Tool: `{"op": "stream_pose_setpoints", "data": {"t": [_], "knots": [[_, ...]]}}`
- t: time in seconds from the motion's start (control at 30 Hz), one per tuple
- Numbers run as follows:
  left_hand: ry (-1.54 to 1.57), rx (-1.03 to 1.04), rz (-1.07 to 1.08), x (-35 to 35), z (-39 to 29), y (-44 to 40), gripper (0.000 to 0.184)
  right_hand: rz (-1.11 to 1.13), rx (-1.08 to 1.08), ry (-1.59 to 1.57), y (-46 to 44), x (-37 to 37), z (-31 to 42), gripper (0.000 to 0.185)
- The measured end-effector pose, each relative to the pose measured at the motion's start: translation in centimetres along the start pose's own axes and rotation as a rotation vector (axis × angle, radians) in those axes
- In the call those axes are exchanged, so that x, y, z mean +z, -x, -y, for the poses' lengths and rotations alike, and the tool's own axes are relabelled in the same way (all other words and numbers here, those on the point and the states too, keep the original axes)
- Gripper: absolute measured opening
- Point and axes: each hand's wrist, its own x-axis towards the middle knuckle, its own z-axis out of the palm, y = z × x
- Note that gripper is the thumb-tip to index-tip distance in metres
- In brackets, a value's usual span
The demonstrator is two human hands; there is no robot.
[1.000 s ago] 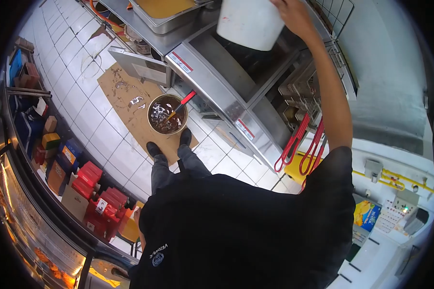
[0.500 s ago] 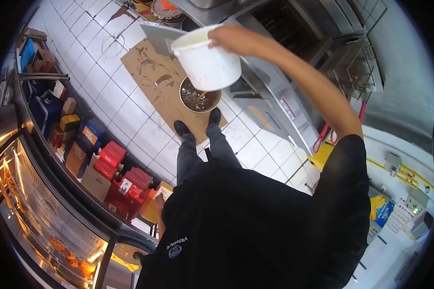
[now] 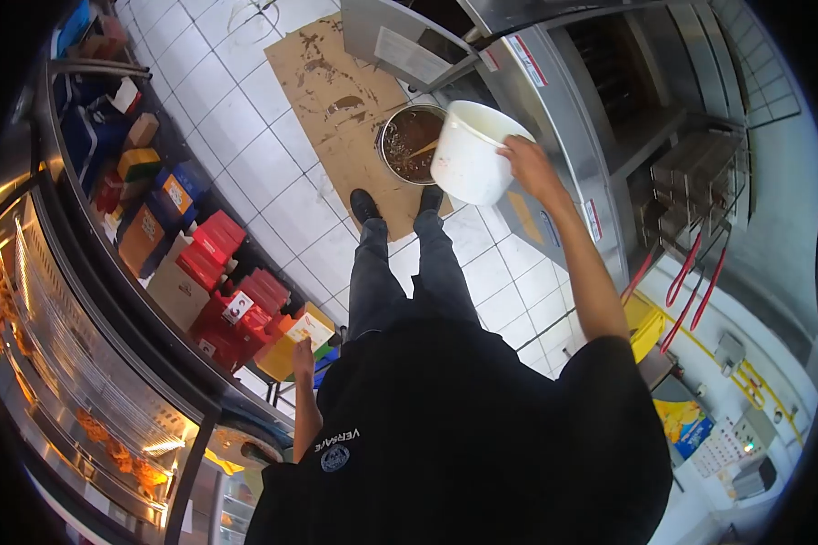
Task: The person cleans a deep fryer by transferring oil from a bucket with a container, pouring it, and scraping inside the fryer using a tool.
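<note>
My right hand [image 3: 529, 165] is closed on the rim of a white plastic bucket [image 3: 470, 159], which hangs tilted at the right of a round metal pot [image 3: 384, 156]. The pot stands on the floor with dark brown liquid inside, pale patches on its surface and a yellowish utensil [image 3: 424, 148] resting in it. The bucket covers part of the pot's right side in this view; its contents are hidden. My left hand [image 3: 303, 360] is low at my side, in front of a yellow and white box [image 3: 311, 329]. Its fingers are too small and hidden to read.
Stained cardboard [image 3: 329, 91] lies under the pot and my shoes [image 3: 364, 206]. Opened metal doors [image 3: 409, 45] of kitchen equipment stand beyond it. Fry baskets with red handles [image 3: 686, 272] hang at right. Red cartons [image 3: 218, 238] fill the shelf at left, beside a lit food warmer [image 3: 91, 381].
The bucket has come down and toward the right side of the pot, uncovering more of the pot's top. My view has shifted, and my right arm is lower and more bent.
</note>
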Motion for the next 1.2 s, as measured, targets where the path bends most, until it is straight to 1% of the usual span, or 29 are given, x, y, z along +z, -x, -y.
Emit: {"op": "stream_pose_setpoints", "data": {"t": [0.07,0.1,0.17,0.2,0.27,0.3,0.4,0.43,0.47,0.53,0.67,0.73,0.77,0.87,0.9,0.93,1.0,1.07,1.17,1.2], "knots": [[-0.128,0.041,0.010,0.8,-0.5,-1.7,0.040,-0.193,0.092,0.013,1.9,-0.2,-0.3,0.013],[-0.118,0.035,0.007,1.2,-1.0,-2.2,0.040,-0.186,0.082,0.017,2.7,-0.5,0.0,0.013],[-0.132,0.045,0.056,1.6,-2.5,-3.4,0.038,-0.261,0.150,-0.031,4.1,-0.9,0.6,0.014],[-0.126,0.044,0.052,1.7,-3.4,-3.8,0.038,-0.260,0.143,-0.030,4.4,-0.9,0.8,0.014],[0.003,-0.017,0.082,2.3,-5.5,-4.3,0.036,-0.287,0.220,-0.023,4.8,-0.8,0.8,0.015],[0.089,0.077,0.032,2.7,-5.8,-4.6,0.034,-0.296,0.211,-0.021,5.0,-0.9,0.8,0.015],[0.076,0.128,-0.002,2.5,-6.8,-5.7,0.033,-0.294,0.233,-0.018,5.1,-0.8,1.0,0.015],[0.131,0.139,0.012,2.4,-6.9,-6.0,0.032,-0.295,0.236,-0.018,5.1,-0.7,1.1,0.015],[0.140,0.147,0.006,1.9,-7.1,-6.3,0.032,-0.296,0.237,-0.018,5.0,-0.6,1.3,0.015],[0.153,0.091,0.103,1.0,-6.6,-7.1,0.033,-0.306,0.240,-0.019,4.8,-0.5,1.8,0.015],[0.169,0.087,0.063,1.0,-6.6,-6.0,0.034,-0.321,0.246,-0.065,3.9,-0.5,2.6,0.017],[0.146,0.110,-0.039,1.7,-6.8,-5.1,0.034,-0.325,0.235,-0.076,3.5,-0.4,2.6,0.017],[0.146,0.117,-0.042,2.1,-7.0,-4.8,0.034,-0.320,0.233,-0.084,3.4,-0.4,2.6,0.017],[0.170,0.036,-0.016,2.8,-7.6,-4.1,0.033,-0.319,0.251,-0.094,3.2,-0.4,3.0,0.017],[0.129,0.054,0.041,2.6,-7.9,-4.1,0.031,-0.326,0.253,-0.096,3.2,-0.3,3.0,0.017],[0.125,0.060,0.042,2.6,-8.2,-4.2,0.031,-0.342,0.240,-0.097,3.2,-0.2,3.0,0.017],[0.149,0.007,0.014,3.0,-9.0,-3.9,0.031,-0.363,0.229,-0.100,3.0,0.1,2.8,0.017],[0.159,0.015,0.020,2.6,-9.8,-3.7,0.031,-0.346,0.266,-0.098,2.9,0.6,2.4,0.017],[0.193,0.088,-0.014,2.5,-8.7,-5.9,0.030,-0.326,0.323,-0.094,2.5,0.9,2.5,0.018],[0.158,0.068,0.039,2.0,-7.3,-7.3,0.029,-0.333,0.327,-0.098,2.3,1.1,2.6,0.018]]}}
